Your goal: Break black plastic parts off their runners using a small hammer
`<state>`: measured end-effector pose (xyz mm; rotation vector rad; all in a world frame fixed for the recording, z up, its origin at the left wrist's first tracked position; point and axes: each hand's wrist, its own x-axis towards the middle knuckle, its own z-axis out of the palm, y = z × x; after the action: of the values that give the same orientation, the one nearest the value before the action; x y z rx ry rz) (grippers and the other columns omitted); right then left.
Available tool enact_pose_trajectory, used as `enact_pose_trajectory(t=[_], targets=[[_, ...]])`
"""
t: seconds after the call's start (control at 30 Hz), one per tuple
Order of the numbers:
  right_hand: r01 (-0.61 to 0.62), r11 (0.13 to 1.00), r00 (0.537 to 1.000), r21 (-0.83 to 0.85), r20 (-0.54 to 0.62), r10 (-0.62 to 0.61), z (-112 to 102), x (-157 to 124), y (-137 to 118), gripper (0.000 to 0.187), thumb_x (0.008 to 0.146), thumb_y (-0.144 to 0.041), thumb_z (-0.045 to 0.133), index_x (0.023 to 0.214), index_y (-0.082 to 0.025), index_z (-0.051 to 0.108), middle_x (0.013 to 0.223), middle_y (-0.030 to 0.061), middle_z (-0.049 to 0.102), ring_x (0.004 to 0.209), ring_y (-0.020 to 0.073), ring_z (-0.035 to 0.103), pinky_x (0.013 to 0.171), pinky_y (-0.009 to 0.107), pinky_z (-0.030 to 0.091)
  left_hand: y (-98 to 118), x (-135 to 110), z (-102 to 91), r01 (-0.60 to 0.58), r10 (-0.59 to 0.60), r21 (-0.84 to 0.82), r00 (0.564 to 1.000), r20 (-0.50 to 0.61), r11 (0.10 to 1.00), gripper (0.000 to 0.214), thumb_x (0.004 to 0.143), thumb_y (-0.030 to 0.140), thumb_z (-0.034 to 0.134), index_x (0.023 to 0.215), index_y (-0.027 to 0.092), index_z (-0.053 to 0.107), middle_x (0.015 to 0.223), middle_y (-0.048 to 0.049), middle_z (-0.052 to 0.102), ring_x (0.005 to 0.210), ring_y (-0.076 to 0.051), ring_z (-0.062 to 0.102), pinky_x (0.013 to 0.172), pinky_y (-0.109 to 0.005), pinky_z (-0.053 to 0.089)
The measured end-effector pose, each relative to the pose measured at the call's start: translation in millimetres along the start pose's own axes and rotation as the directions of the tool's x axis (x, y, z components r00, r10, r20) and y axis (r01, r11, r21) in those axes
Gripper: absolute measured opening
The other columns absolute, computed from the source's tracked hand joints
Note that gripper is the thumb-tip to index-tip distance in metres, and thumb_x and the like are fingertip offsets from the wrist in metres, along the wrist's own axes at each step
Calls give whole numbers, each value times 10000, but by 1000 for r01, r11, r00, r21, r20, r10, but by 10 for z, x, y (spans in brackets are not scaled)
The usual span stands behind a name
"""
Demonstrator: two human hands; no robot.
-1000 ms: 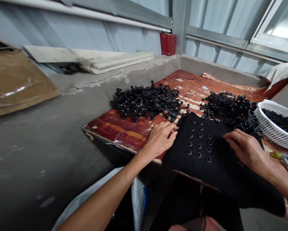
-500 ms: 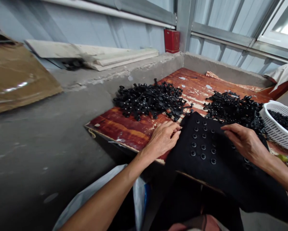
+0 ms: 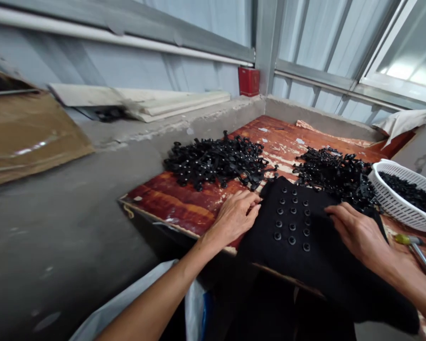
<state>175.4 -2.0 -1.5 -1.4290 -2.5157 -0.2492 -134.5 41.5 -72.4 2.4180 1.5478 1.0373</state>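
Note:
A black cloth [image 3: 326, 274] lies over the front of the table. On it stand rows of small round black pieces [image 3: 292, 227], like buttons or caps. My left hand [image 3: 236, 213] rests at the cloth's left edge with its fingers curled in; whatever its fingertips hold, if anything, is hidden. My right hand [image 3: 360, 232] is over the cloth, just right of the rows, its thumb and fingers drawn together. Anything between those fingertips is too small or dark to make out. Behind the cloth lie a left pile [image 3: 218, 161] and a right pile [image 3: 335, 173] of small black parts.
A white plastic basket [image 3: 394, 199] of black parts stands at the right. Near it lies a screwdriver-like tool [image 3: 406, 239] with a yellowish handle. The worn red-brown table [image 3: 173, 199] meets a concrete ledge [image 3: 127, 175]. A red tin [image 3: 249, 81] sits in the corner.
The view has shifted, so the scene sits lower in the picture. My right hand has moved slightly toward me and away from the rows. My left hand stays at the cloth's edge.

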Motion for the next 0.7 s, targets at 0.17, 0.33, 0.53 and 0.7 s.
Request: enact_pose_trajectory(t=[0.17,0.33,0.53,0.7], targets=[[18,999,1000,35,-9,-17,283,648,95,168,973,-223,502,1075,-143,610,1002,59,659,830,161,648,718,314,534,10,5,-17,13,-13,-21,1000,-2,1000,113,862,147,533,890,199,629,866,-32,679,838,-186,622,776,-334,482],[60,996,997,65,36,-62,394,784,126,185,957,-297,574,1042,-140,624,970,40,652,794,149,636,711,328,546,33,-4,-38,24,-24,-23,1000,12,999,106,867,141,538,890,193,627,858,-35,678,854,-203,625,780,-350,480],[102,988,994,118,35,-106,240,604,209,329,932,-63,379,1127,-190,611,1026,47,657,880,149,658,754,269,512,15,-9,-11,34,-33,-24,999,19,999,91,877,154,548,906,192,626,903,-43,682,890,-210,624,817,-370,476],[50,996,998,72,25,-52,-34,170,187,279,999,-209,354,1147,-183,590,988,66,634,785,148,656,685,266,506,31,-10,-29,9,-9,-6,1000,13,1000,99,876,150,541,905,195,624,914,-42,689,890,-211,623,807,-363,479]])
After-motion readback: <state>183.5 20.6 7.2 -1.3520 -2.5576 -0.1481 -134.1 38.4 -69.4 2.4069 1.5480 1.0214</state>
